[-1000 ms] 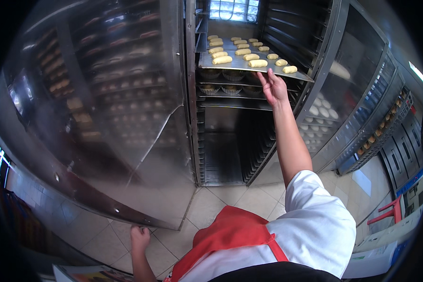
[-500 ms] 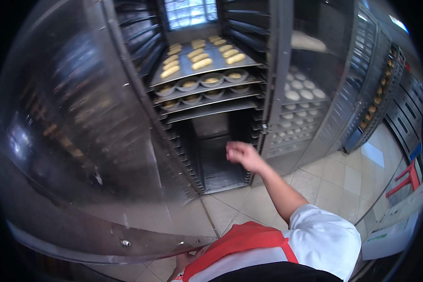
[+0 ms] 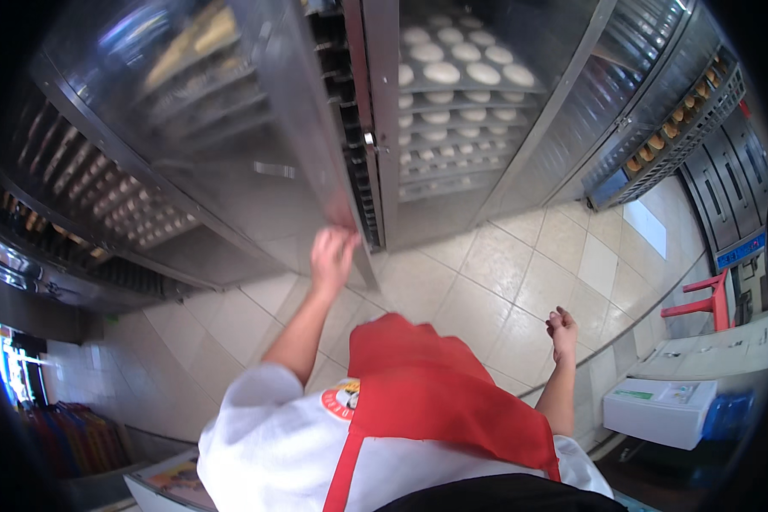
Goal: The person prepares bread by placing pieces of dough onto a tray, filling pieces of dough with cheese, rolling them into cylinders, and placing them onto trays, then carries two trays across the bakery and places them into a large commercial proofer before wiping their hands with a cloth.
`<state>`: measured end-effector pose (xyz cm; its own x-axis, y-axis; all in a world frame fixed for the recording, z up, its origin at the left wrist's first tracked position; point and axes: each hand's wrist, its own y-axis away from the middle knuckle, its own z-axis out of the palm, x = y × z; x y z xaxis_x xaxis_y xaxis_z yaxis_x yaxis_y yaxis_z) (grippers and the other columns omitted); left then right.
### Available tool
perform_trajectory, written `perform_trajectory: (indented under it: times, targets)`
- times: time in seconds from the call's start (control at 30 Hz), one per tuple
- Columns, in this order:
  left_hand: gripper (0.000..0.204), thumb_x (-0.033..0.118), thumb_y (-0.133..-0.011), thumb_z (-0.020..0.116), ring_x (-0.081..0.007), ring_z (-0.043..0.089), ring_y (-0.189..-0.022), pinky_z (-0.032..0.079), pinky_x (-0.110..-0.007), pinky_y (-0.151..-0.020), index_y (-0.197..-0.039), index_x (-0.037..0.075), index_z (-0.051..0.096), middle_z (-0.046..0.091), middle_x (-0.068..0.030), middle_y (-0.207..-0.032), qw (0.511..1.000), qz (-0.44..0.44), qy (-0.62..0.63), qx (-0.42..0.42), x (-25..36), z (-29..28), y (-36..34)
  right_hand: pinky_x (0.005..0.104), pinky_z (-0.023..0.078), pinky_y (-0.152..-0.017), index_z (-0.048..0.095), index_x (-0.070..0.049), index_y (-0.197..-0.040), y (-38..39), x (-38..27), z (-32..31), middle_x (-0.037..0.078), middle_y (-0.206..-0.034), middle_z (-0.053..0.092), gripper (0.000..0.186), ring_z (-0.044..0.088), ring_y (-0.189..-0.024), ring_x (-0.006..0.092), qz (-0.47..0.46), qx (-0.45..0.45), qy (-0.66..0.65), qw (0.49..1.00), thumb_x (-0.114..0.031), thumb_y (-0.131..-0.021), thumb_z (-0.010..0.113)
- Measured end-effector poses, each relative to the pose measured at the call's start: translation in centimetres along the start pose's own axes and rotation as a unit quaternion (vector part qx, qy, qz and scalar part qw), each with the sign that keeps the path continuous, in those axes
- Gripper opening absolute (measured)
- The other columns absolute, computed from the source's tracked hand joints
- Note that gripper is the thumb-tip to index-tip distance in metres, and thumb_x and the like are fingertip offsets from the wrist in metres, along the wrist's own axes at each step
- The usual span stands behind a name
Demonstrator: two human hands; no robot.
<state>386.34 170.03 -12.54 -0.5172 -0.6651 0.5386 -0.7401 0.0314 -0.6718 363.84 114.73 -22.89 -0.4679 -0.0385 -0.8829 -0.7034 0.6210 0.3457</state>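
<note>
My left hand (image 3: 333, 258) is at the edge of a tall metal-framed cabinet door (image 3: 256, 179), its fingers bent against that edge. The door is nearly closed, with a narrow gap of dark shelf rails (image 3: 360, 154) beside it. Blurred trays of long yellow dough pieces (image 3: 200, 41) show in the door's upper panel. Away from the cabinet, over the floor on the right, hangs my right hand (image 3: 561, 333). Its fingers are loosely curled and somewhat apart, with nothing seen in them.
The neighbouring cabinet holds stacked trays of round white dough pieces (image 3: 439, 72). A rack of browned bread (image 3: 670, 128) stands farther right, near metal ovens (image 3: 725, 196). A red plastic stool (image 3: 708, 303) and a white box (image 3: 657, 411) are at the right. Tiled floor (image 3: 495, 273) runs before the cabinets.
The cabinet door has swung from wide open to nearly closed, hiding the trays inside. My left hand has come forward with it. My right hand has moved back and right, away from the cabinet.
</note>
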Motion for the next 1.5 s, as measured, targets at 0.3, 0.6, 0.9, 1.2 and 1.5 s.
perform_trajectory:
  times: [0.3,0.6,0.9,1.2,1.5]
  targets:
    - [0.009,0.012,-0.094,0.08,-0.0241,0.07,-0.082,0.056,-0.036,-0.074,-0.096,0.004,0.075,0.069,-0.009,-0.095,0.969,-0.126,-0.004,0.214,-6.6,16.8,-13.4,0.0302,0.05,-0.073,0.058,-0.004,-0.15,-2.3,5.0,-8.9,0.004,-0.111,0.074,0.059,0.065,-0.086,0.0126,0.09,-0.096,0.187,0.973,-0.019,-0.095,0.074]
    - [0.009,0.011,-0.088,0.084,-0.0254,0.071,-0.08,0.058,-0.037,-0.071,-0.095,0.009,0.078,0.071,-0.0068,-0.092,0.962,-0.109,-0.142,0.205,-6.2,14.9,-12.8,0.0345,0.056,-0.083,0.058,-0.007,-0.152,-20.4,-2.1,-7.8,0.011,-0.129,0.073,0.061,0.07,-0.107,0.019,0.05,-0.25,0.277,0.927,-0.024,-0.096,0.077]
    - [0.027,0.016,-0.097,0.075,-0.0319,0.072,-0.093,0.059,-0.045,-0.084,-0.109,-0.006,0.064,0.074,-0.0215,-0.105,0.927,-0.221,-0.258,0.158,-3.9,25.7,-5.5,0.0396,0.06,-0.095,0.058,0.0,-0.148,-37.8,-13.5,-10.2,0.02,-0.137,0.07,0.052,0.075,-0.112,0.0285,-0.118,-0.178,0.105,0.971,-0.016,-0.1,0.072]
    - [0.063,0.06,-0.106,0.056,-0.014,0.064,-0.082,0.048,-0.036,-0.079,-0.116,0.002,0.078,0.076,-0.0053,-0.093,0.636,-0.253,0.14,-0.715,35.9,86.5,-1.9,0.0363,0.059,-0.084,0.066,-0.004,-0.138,-37.9,-1.1,-36.4,0.015,-0.104,0.079,0.047,0.075,-0.094,0.0208,0.049,0.093,0.009,0.994,-0.02,-0.096,0.079]
    - [0.089,0.075,-0.104,0.038,-0.0357,0.04,-0.152,0.029,-0.05,-0.126,-0.164,0.009,0.038,0.043,-0.0159,-0.166,0.16,-0.425,0.485,-0.747,88.4,105.8,-2.4,0.0503,0.029,-0.127,0.054,-0.009,-0.155,-56.5,-4.0,-62.0,0.022,-0.163,0.047,0.065,0.042,-0.152,0.0442,-0.304,0.314,0.239,0.867,-0.048,-0.104,0.06]
